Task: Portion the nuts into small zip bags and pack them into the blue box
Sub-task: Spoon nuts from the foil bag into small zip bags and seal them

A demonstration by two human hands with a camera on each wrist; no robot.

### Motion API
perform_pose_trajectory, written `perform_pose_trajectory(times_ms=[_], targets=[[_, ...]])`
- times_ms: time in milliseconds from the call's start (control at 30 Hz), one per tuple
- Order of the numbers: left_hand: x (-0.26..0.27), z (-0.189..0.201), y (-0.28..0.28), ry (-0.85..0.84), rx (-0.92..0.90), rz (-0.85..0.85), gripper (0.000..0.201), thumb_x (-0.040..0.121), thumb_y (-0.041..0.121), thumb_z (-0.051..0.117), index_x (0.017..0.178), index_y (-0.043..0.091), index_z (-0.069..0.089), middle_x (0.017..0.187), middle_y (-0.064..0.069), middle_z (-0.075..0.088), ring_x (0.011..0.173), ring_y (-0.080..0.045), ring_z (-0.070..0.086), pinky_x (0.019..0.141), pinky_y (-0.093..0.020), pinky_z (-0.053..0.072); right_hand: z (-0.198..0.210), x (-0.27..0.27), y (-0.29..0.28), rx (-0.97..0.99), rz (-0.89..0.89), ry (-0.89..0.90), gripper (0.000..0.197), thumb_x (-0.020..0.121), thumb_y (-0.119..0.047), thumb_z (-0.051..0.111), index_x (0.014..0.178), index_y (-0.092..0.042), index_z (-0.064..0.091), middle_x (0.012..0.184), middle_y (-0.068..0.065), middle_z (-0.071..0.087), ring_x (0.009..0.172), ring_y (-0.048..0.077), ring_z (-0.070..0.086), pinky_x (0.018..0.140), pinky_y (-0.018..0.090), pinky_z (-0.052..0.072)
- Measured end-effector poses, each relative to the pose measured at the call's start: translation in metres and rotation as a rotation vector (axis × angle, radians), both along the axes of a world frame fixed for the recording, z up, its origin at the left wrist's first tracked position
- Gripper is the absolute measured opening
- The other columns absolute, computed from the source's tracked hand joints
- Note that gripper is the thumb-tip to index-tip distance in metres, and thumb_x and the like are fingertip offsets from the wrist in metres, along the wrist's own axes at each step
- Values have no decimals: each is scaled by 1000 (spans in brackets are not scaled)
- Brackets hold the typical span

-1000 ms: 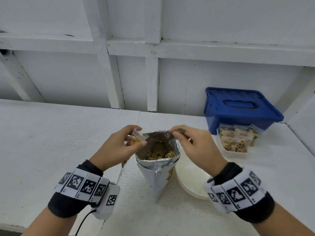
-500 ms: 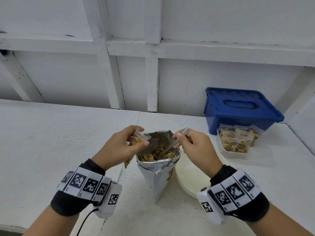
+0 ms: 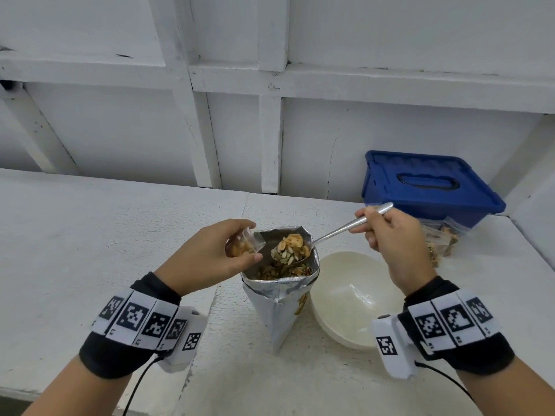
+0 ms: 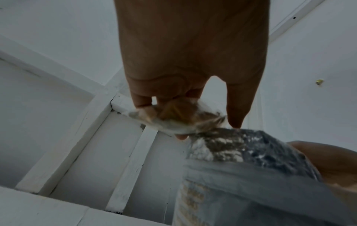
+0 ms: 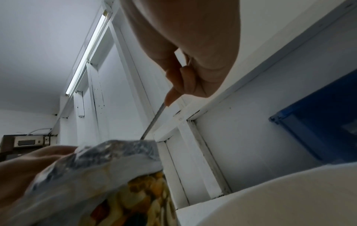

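An open foil nut bag (image 3: 282,298) stands upright mid-table, nuts showing inside. My left hand (image 3: 210,259) grips a small clear zip bag (image 3: 244,246) with some nuts in it, its mouth held at the foil bag's left rim; the same zip bag (image 4: 173,117) shows in the left wrist view. My right hand (image 3: 390,235) pinches a metal spoon (image 3: 339,232) by its handle; the bowl, heaped with nuts (image 3: 291,249), hovers over the foil bag beside the zip bag. The shut blue box (image 3: 426,187) stands at the back right.
A white empty bowl (image 3: 351,298) sits just right of the foil bag, under my right wrist. Several filled zip bags (image 3: 444,238) lie in front of the blue box. A white framed wall runs along the table's far edge.
My right hand lifted the spoon out of the foil bag with a heap of nuts and raised its handle up and right. The left hand stayed put holding the zip bag.
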State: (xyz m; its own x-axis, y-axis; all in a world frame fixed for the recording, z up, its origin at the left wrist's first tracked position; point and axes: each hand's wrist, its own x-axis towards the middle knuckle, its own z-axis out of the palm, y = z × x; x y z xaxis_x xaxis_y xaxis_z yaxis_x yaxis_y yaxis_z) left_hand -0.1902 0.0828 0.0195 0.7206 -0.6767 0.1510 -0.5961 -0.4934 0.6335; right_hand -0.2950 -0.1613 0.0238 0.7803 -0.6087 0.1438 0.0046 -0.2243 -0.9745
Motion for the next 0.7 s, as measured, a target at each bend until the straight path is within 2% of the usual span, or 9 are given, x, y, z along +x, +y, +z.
perform_pose_trajectory(times_ms=[67,167,300,433,533,600,700], targets=[[1,2,0,-41,51,-38,81,60,70,45,125,23,51,100,21,52,89,6,52,71,-8,42,6,-1,-4,10,-3,-42,22,95,-15,45,83,-14,63,60,-2,67,53,10,40,49,19,34],[0,5,-4,-107,101,-73,84,59,72,40,127,23,50,100,19,51,89,0,50,72,-8,38,14,-1,-5,13,-8,-85,22,95,-15,46,82,-13,64,61,-3,68,51,9,39,48,20,34],[-4,7,-11,-98,70,-86,84,60,71,47,129,23,48,105,16,52,94,-1,49,73,-5,37,20,3,3,19,18,-121,22,95,-14,46,82,-13,64,61,-1,68,48,7,39,44,15,33],[-6,5,-17,-49,2,-78,83,59,68,53,128,22,48,110,14,53,98,-1,50,75,-4,39,21,7,15,-56,52,-132,22,95,-15,48,80,-19,63,62,-1,68,47,5,44,46,14,36],[-7,2,-19,-14,-63,-68,73,58,69,51,119,29,51,104,17,55,94,4,52,75,-4,41,29,8,28,-205,82,-170,18,94,-17,48,83,-19,62,62,-7,65,48,5,48,47,18,40],[-8,0,-20,24,-121,-55,59,59,66,54,109,36,49,100,21,56,95,8,52,73,-4,43,37,8,36,-328,109,-241,15,94,-17,49,87,-14,62,64,-11,63,51,0,54,50,11,40],[-8,-1,-18,80,-209,-6,44,67,55,71,102,44,47,97,23,57,95,11,52,70,-5,45,52,8,44,-517,149,-383,17,93,-17,51,90,-6,63,67,-8,61,57,-4,56,51,6,40]])
